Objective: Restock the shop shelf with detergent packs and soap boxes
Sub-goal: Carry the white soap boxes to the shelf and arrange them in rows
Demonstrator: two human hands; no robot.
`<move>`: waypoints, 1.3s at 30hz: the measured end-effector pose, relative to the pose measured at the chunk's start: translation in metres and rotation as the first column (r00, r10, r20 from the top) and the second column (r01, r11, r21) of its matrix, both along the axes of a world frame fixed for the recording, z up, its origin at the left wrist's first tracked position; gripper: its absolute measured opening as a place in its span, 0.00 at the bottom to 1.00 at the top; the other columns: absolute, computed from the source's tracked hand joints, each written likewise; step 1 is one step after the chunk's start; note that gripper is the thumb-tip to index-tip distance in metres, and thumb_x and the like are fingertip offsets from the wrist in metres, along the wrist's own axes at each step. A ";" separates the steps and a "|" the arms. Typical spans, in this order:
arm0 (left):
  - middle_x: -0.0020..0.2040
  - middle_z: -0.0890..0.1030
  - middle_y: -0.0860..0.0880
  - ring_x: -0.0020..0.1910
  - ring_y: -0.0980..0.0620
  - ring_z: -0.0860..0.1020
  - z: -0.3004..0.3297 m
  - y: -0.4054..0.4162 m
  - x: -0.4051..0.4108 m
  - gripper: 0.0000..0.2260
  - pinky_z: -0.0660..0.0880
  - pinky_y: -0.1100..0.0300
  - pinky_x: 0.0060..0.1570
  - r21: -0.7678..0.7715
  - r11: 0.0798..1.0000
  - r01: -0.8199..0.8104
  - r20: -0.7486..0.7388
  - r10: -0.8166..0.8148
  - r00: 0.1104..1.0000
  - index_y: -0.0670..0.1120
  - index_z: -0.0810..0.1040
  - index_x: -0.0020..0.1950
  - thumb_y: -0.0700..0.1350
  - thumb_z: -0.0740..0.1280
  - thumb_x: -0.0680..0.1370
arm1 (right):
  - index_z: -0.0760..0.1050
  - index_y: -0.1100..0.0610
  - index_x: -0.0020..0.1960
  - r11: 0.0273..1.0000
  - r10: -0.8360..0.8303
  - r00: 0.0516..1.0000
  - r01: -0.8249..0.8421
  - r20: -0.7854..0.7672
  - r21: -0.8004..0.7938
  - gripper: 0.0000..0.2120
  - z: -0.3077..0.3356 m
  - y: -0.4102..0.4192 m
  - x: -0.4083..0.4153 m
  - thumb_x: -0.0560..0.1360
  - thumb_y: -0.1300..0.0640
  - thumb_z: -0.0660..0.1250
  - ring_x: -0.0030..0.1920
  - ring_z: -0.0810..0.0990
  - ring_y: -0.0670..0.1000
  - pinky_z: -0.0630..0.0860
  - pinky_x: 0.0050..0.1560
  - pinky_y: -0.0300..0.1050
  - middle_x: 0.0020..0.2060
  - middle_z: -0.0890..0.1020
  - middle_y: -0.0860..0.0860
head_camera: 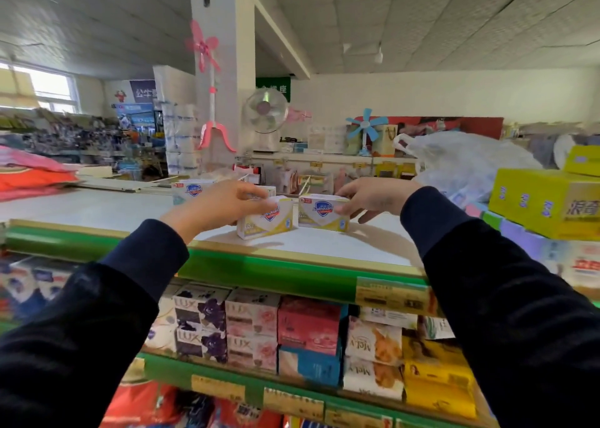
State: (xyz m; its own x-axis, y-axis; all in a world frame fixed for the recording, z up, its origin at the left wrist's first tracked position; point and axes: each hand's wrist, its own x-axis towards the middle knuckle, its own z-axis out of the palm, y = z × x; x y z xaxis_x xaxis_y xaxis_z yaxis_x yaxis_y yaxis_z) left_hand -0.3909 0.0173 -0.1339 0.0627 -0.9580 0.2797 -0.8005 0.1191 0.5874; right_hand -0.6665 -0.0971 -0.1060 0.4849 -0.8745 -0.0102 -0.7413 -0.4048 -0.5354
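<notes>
1. Reaching up from the bottom corners of the view, two arms in dark sleeves (pixel 107 314) go over the green front edge of the top shelf (pixel 324 245).
2. Below this edge, the lower shelf (pixel 227 372) carries soap boxes in rows: purple Lux boxes (pixel 201 310), pink ones beside them, a red box (pixel 308 327), then white and yellow packs toward the right.
3. On the white top shelf, near its front edge, a white and yellow Safeguard box (pixel 264 221) sits a little tilted. The left hand (pixel 224 202) grips it from above, fingers closed over its top.
4. Just to the right of it, and almost touching, stands a second Safeguard box (pixel 321 213). The right hand (pixel 370 200) holds it at its right end, thumb on the top and fingers at the side.
5. Behind the left hand, farther from the front edge, a third Safeguard box (pixel 191 190) stands, partly hidden.
6. At the right edge of the top shelf is a yellow carton (pixel 548 200) on other packs, and behind it a clear plastic bag (pixel 461 161).
7. At the left edge lie red and pink packs (pixel 29 174).
8. Far behind, a white pillar (pixel 224 54) with fans and more shelves; these are blurred.
</notes>
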 end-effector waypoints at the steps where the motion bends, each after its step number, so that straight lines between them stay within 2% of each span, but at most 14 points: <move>1: 0.67 0.78 0.54 0.65 0.50 0.77 -0.002 0.000 -0.004 0.29 0.77 0.53 0.59 0.002 0.999 -0.039 0.097 0.039 0.995 0.59 0.74 0.71 0.64 0.73 0.72 | 0.77 0.55 0.69 1.000 -0.004 1.000 0.004 0.025 -0.001 0.18 0.000 0.001 0.000 0.80 0.53 0.70 0.54 0.82 0.50 0.82 0.57 0.48 0.58 0.84 0.52; 3: 0.70 0.77 0.47 0.62 0.47 0.78 -0.001 0.001 -0.010 0.26 0.79 0.51 0.57 0.003 0.994 -0.113 0.130 0.112 0.985 0.53 0.73 0.71 0.54 0.75 0.75 | 0.77 0.58 0.66 1.000 -0.027 0.995 0.028 0.098 -0.010 0.16 0.001 0.002 0.004 0.80 0.55 0.70 0.52 0.83 0.51 0.83 0.56 0.48 0.57 0.85 0.55; 6: 0.60 0.82 0.48 0.49 0.49 0.82 0.000 0.011 -0.016 0.12 0.82 0.53 0.45 -0.058 0.990 -0.130 -0.025 0.129 0.991 0.50 0.78 0.60 0.47 0.74 0.78 | 0.77 0.59 0.63 0.999 -0.026 0.973 0.032 0.231 -0.021 0.14 0.005 0.007 0.008 0.80 0.55 0.70 0.52 0.84 0.53 0.83 0.49 0.45 0.56 0.85 0.56; 8: 0.55 0.83 0.50 0.48 0.49 0.82 0.005 0.027 -0.014 0.10 0.82 0.48 0.48 -0.149 0.976 -0.161 -0.082 0.151 0.985 0.52 0.79 0.57 0.47 0.74 0.78 | 0.77 0.55 0.59 1.000 0.005 0.940 0.006 0.342 -0.031 0.10 0.012 0.013 0.012 0.80 0.53 0.70 0.49 0.84 0.51 0.83 0.44 0.42 0.54 0.86 0.55; 11: 0.52 0.84 0.51 0.48 0.48 0.82 0.014 0.060 -0.012 0.10 0.81 0.45 0.51 -0.244 0.941 -0.235 -0.148 0.204 0.968 0.54 0.81 0.58 0.46 0.74 0.78 | 0.76 0.54 0.60 0.992 0.077 0.923 -0.033 0.378 -0.121 0.12 0.023 0.025 0.024 0.80 0.51 0.70 0.53 0.85 0.55 0.84 0.53 0.52 0.54 0.85 0.54; 13: 0.51 0.83 0.53 0.47 0.53 0.81 0.020 0.081 -0.010 0.11 0.81 0.54 0.45 -0.274 0.924 -0.266 -0.171 0.225 0.959 0.54 0.80 0.59 0.46 0.74 0.78 | 0.75 0.53 0.60 0.979 0.131 0.924 -0.063 0.359 -0.196 0.11 0.028 0.037 0.037 0.80 0.50 0.69 0.52 0.85 0.56 0.83 0.56 0.55 0.53 0.85 0.54; 15: 0.50 0.81 0.59 0.45 0.60 0.80 0.024 0.113 -0.007 0.13 0.77 0.64 0.41 -0.301 0.893 -0.335 -0.168 0.296 0.940 0.56 0.79 0.60 0.46 0.74 0.78 | 0.77 0.53 0.59 0.961 0.238 0.894 -0.160 0.379 -0.228 0.09 0.029 0.054 0.057 0.80 0.51 0.70 0.47 0.84 0.53 0.84 0.50 0.50 0.52 0.85 0.55; 17: 0.54 0.81 0.57 0.50 0.55 0.80 0.024 0.146 -0.002 0.15 0.77 0.61 0.47 -0.313 0.854 -0.416 -0.145 0.390 0.910 0.54 0.80 0.64 0.47 0.74 0.77 | 0.77 0.54 0.56 0.937 0.328 0.861 -0.243 0.388 -0.251 0.08 0.026 0.073 0.078 0.80 0.53 0.70 0.45 0.84 0.51 0.83 0.47 0.47 0.52 0.85 0.55; 19: 0.60 0.81 0.55 0.55 0.53 0.80 0.019 0.184 0.004 0.18 0.76 0.58 0.52 -0.311 0.811 -0.495 -0.126 0.482 0.867 0.53 0.80 0.68 0.48 0.74 0.77 | 0.77 0.58 0.61 0.909 0.408 0.826 -0.330 0.388 -0.254 0.12 0.020 0.095 0.103 0.80 0.54 0.70 0.52 0.84 0.55 0.84 0.53 0.53 0.54 0.84 0.56; 23: 0.64 0.78 0.56 0.52 0.59 0.79 0.007 0.271 0.015 0.20 0.76 0.60 0.54 -0.299 0.710 -0.638 -0.145 0.627 0.766 0.53 0.79 0.69 0.48 0.75 0.77 | 0.76 0.60 0.64 0.831 0.554 0.713 -0.507 0.430 -0.230 0.16 0.007 0.153 0.154 0.79 0.56 0.71 0.54 0.83 0.58 0.84 0.54 0.57 0.46 0.81 0.51; 28: 0.59 0.84 0.55 0.54 0.52 0.83 -0.003 0.386 0.017 0.16 0.79 0.55 0.47 -0.231 0.563 -0.793 -0.173 0.778 0.603 0.58 0.81 0.63 0.50 0.75 0.76 | 0.78 0.55 0.54 0.690 0.683 0.573 -0.711 0.452 -0.140 0.07 -0.009 0.233 0.208 0.79 0.53 0.71 0.50 0.86 0.55 0.84 0.51 0.53 0.48 0.86 0.53; 31: 0.59 0.84 0.53 0.54 0.51 0.83 -0.008 0.461 0.011 0.15 0.80 0.53 0.52 -0.243 0.449 -0.860 -0.142 0.860 0.490 0.55 0.82 0.63 0.48 0.75 0.76 | 0.78 0.55 0.54 0.576 0.726 0.462 -0.813 0.509 -0.084 0.05 -0.018 0.293 0.233 0.79 0.56 0.71 0.49 0.87 0.55 0.85 0.50 0.51 0.50 0.87 0.57; 34: 0.60 0.84 0.53 0.54 0.55 0.82 -0.013 0.535 -0.001 0.16 0.78 0.58 0.52 -0.234 0.326 -0.916 -0.147 0.919 0.365 0.52 0.82 0.64 0.47 0.76 0.76 | 0.79 0.54 0.59 0.448 0.800 0.353 -0.889 0.485 -0.092 0.08 -0.025 0.358 0.251 0.80 0.56 0.71 0.53 0.86 0.60 0.83 0.56 0.60 0.52 0.87 0.57; 39: 0.62 0.83 0.51 0.54 0.53 0.80 -0.019 0.653 -0.035 0.17 0.77 0.57 0.52 -0.201 0.145 -0.969 -0.181 0.966 0.182 0.52 0.82 0.65 0.47 0.75 0.76 | 0.78 0.55 0.67 0.258 0.880 0.191 -0.961 0.434 -0.100 0.16 -0.029 0.471 0.267 0.80 0.54 0.70 0.58 0.84 0.59 0.81 0.61 0.60 0.56 0.85 0.56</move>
State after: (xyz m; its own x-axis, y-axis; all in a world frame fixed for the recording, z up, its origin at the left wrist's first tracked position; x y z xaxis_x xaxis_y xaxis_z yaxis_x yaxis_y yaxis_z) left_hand -0.4259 0.6705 -0.1531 0.8924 -0.0185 0.4508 -0.3599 -0.6317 0.6866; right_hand -0.4000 0.3743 -0.1352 0.9350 0.2056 0.2890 0.3547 -0.5436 -0.7607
